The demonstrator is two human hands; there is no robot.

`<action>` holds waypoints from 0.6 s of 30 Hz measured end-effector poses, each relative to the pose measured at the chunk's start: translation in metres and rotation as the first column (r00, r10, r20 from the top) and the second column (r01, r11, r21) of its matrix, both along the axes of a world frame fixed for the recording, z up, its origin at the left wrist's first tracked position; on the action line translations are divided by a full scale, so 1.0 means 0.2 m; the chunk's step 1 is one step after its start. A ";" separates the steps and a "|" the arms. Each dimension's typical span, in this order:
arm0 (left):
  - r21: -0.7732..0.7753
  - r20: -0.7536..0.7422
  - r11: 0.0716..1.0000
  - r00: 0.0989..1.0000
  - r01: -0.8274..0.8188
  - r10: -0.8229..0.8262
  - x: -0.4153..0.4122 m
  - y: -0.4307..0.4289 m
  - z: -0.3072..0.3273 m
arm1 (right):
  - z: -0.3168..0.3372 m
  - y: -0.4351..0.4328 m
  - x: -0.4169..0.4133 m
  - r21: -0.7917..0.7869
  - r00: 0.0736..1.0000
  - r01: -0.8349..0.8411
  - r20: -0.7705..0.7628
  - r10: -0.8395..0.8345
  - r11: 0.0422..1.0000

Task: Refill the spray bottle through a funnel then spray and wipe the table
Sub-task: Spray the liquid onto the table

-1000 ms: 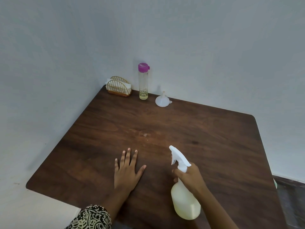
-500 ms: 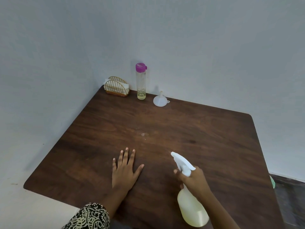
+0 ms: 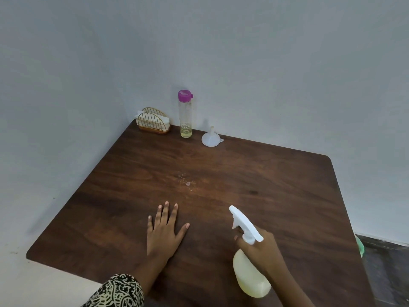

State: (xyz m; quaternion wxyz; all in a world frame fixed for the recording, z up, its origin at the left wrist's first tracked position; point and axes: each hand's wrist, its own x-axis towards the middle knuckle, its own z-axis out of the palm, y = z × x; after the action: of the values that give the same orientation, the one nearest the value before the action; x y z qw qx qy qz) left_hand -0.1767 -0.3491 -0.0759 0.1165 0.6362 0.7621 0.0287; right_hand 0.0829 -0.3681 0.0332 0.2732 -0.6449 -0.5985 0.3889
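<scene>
My right hand (image 3: 262, 248) grips the neck of a white spray bottle (image 3: 250, 273) with pale yellow liquid, its nozzle pointing up and to the left over the dark wooden table (image 3: 265, 173). My left hand (image 3: 163, 233) rests flat on the table, fingers spread. Small droplets (image 3: 188, 182) lie on the wood beyond my left hand. At the far edge stand a clear bottle with a purple cap (image 3: 185, 114), nearly drained, and a white funnel (image 3: 210, 138) turned mouth down.
A gold wire holder with white napkins (image 3: 153, 122) sits in the far left corner against the wall. Grey walls close the left and far sides. A green object (image 3: 360, 247) shows past the table's right edge, above a dark floor.
The spray bottle and my right hand have moved slightly down and to the right. More droplets show on the table's middle. My left hand stays flat.
</scene>
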 end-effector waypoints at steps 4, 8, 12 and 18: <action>-0.011 0.015 1.000 1.000 -0.002 0.002 0.00 0.01 -0.01 | 0.04 0.00 0.03 0.184 0.947 -0.173 0.303 0.111 0.968; -0.005 0.040 1.000 0.999 -0.004 0.004 0.00 0.01 -0.01 | 0.06 0.05 0.05 0.177 0.936 -0.200 0.325 0.134 0.964; 0.009 0.089 1.000 0.996 -0.017 0.016 0.00 0.02 -0.02 | 0.07 0.17 0.06 0.176 0.989 0.005 0.146 -0.031 0.984; 0.043 0.087 0.997 0.994 -0.067 0.063 0.00 0.05 -0.02 | 0.09 0.56 0.12 0.072 0.987 0.105 0.112 -0.112 0.992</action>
State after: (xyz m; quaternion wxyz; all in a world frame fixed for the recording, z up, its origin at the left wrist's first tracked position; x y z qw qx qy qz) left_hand -0.1771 -0.3384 -0.0800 0.1334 0.6118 0.7759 0.0770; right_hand 0.1073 -0.2552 0.0512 0.2802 -0.6886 -0.5898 0.3155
